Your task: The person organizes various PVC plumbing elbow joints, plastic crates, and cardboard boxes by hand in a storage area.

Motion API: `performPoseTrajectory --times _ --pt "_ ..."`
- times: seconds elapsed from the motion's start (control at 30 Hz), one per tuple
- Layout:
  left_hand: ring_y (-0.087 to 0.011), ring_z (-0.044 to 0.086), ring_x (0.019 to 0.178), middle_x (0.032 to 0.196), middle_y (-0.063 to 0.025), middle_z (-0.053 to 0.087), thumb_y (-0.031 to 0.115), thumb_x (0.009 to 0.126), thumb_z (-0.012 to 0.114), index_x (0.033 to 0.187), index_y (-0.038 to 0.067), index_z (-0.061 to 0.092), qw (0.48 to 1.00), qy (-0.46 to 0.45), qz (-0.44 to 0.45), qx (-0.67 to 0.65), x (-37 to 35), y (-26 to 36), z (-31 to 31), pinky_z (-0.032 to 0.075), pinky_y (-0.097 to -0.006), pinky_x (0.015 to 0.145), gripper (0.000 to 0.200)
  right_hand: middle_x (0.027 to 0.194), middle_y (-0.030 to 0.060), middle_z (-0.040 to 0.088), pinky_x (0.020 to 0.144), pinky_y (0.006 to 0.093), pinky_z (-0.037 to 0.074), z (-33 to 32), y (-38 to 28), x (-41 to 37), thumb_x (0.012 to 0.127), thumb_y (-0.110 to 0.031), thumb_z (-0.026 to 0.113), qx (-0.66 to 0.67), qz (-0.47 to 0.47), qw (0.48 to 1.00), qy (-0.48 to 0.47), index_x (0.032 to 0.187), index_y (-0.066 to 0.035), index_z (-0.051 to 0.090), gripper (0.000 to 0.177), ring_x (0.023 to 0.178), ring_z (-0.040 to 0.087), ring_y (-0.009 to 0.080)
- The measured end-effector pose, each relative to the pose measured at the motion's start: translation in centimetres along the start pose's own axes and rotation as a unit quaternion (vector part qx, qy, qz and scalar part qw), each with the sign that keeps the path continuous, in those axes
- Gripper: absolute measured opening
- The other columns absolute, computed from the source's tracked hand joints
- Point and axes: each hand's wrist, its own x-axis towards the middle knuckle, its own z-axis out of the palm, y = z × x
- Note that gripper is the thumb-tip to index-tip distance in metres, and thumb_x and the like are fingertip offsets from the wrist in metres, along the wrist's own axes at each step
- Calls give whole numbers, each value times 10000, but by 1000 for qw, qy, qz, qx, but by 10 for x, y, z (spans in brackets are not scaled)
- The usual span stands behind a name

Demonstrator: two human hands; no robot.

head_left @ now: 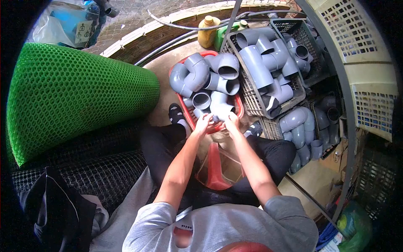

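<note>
Fitting point(221, 110) clasped between my left hand point(202, 124) and right hand point(231, 122) for steadiness, basket point(240, 107) just beyond my fingers, within easy reach.

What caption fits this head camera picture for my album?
Left hand and right hand hold a grey pipe fitting at a red basket full of fittings.

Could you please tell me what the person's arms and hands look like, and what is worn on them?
Both arms are bare below the short grey sleeves of a T-shirt. The left hand and the right hand wear no gloves; no watch, band or ring shows, though the fingers are small in view.
</note>
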Motion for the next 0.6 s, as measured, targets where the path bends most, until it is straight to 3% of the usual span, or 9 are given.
performPoseTrajectory --times 0.1,0.13,0.2,0.27,0.37,0.43,0.47,0.5,0.6 --pt "-234 680 981 1152 -88 683 477 952 734 1417 89 532 998 2 -52 -45 -30 33 16 565 -439 886 638 857 50 692 429 244 396 -6 -36 -40 1050 -110 575 43 62 995 -58 1186 4 670 202 479 517 69" --pt "-237 682 1005 1166 -91 678 474 950 733 1423 102 524 995 -66 -39 -66 -27 34 15 565 -461 892 637 770 38 663 417 270 397 -7 -46 -58 1039 -97 583 31 56 996 -66 1186 13 696 215 463 518 73" --pt "-245 689 1060 1195 -95 678 473 936 733 1417 118 527 980 -179 6 -82 -41 51 19 571 -503 896 633 766 41 672 408 271 416 -10 -57 -83 1032 -99 591 -24 46 990 -129 1122 29 708 196 475 565 87" --pt "-259 699 1061 1228 -111 686 476 927 727 1431 93 524 983 -161 -18 -89 -49 56 16 582 -491 878 665 713 37 666 416 274 453 -18 -73 -85 1012 -136 638 -113 71 973 -187 968 26 727 190 498 616 110" --pt "-273 715 1018 1226 -135 693 484 937 702 1447 70 517 991 -111 -38 -60 -56 61 1 585 -496 865 683 689 52 672 429 275 433 -19 -76 -42 972 -272 739 -147 -13 986 -72 826 -18 714 294 502 618 117" --pt "-277 722 979 1199 -136 700 486 948 678 1438 61 522 989 -124 -24 -74 -57 66 -9 583 -507 847 667 754 79 700 523 308 506 -22 -50 17 866 -346 848 -248 -198 946 66 980 -11 695 385 612 665 168" --pt "-277 719 982 1199 -135 698 480 952 669 1433 58 524 993 -99 -19 -69 -57 70 -16 580 -507 844 656 868 121 711 582 335 537 -24 -41 52 806 -366 891 -265 -193 938 112 1090 -5 653 517 731 685 207" --pt "-277 717 984 1200 -135 696 474 956 660 1429 55 527 995 -74 -16 -64 -57 72 -21 576 -507 841 645 983 163 723 641 363 569 -14 -64 56 746 -386 934 -282 -187 928 157 1199 2 612 678 850 706 246" --pt "-283 691 1062 1242 -112 679 478 937 673 1424 81 535 995 -26 34 -89 -64 83 -22 544 -511 910 643 1339 229 564 790 531 592 0 -112 68 708 -410 950 1 91 989 119 1357 15 519 888 1153 619 376"
